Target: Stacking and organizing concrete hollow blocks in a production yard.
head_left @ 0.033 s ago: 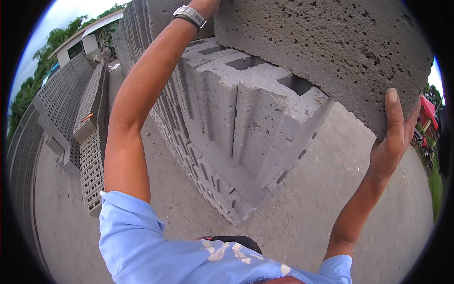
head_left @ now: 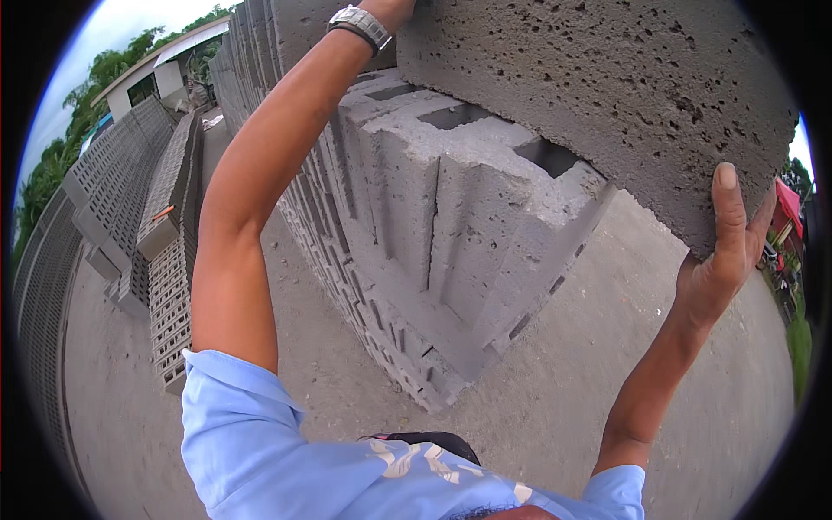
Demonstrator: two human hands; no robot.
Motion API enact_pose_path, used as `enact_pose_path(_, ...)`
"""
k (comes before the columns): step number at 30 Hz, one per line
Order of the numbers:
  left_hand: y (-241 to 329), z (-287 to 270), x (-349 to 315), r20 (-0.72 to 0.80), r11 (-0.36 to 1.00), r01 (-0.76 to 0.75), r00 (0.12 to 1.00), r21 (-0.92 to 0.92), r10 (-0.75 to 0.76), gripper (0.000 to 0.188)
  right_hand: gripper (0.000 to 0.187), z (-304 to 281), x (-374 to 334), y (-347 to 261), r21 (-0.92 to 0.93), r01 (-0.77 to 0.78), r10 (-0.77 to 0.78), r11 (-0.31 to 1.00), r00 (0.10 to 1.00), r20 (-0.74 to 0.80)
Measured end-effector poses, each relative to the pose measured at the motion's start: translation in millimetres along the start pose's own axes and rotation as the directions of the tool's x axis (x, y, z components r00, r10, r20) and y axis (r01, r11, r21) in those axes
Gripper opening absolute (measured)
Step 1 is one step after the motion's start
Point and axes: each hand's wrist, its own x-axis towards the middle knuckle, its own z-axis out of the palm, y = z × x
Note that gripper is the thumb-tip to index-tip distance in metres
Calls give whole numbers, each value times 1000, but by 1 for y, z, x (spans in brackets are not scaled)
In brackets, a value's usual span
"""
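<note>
A rough, pitted grey concrete block [head_left: 598, 95] fills the upper right, tilted over the top of a tall stack of hollow blocks [head_left: 485, 217]. My right hand [head_left: 726, 238] grips its lower right corner, thumb up along the face and the other fingers wrapped behind the end. At the block's upper left edge is my left hand [head_left: 392, 10], wearing a metal watch [head_left: 362, 26] on the wrist. The top edge of the view cuts off its fingers. Below the raised block, several square holes show in the stack's top course.
More rows of stacked hollow blocks [head_left: 121, 165] stand to the left, with an orange-handled tool [head_left: 163, 211] lying on one. A low building [head_left: 156, 78] and trees are behind them. Grey bare ground [head_left: 555, 407] surrounds the stack. Something red [head_left: 792, 208] hangs at far right.
My left wrist and the block have shifted very slightly to the right in the picture. The right hand keeps its grip on the corner.
</note>
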Motion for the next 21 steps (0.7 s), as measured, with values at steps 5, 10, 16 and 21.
enact_pose_path(5, 8, 20, 3, -172, 975, 212, 965, 69, -198, 70, 66, 20, -3, -8, 386, -114, 151, 915, 986, -68)
enact_pose_path(10, -31, 18, 25, -208, 982, 169, 967, 81, -149, 71, 64, 54, -1, 13, 200, 19, 5, 980, 993, -118)
enact_pose_path(16, -2, -18, 30, 160, 716, -192, 981, 671, 112, 56, 60, 54, 1, 15, 196, 0, 18, 981, 996, -89)
enact_pose_path(21, -6, -36, -2, 293, 459, -679, 693, 573, 659, 57, 58, 66, -3, 9, 175, 48, -35, 983, 996, -79)
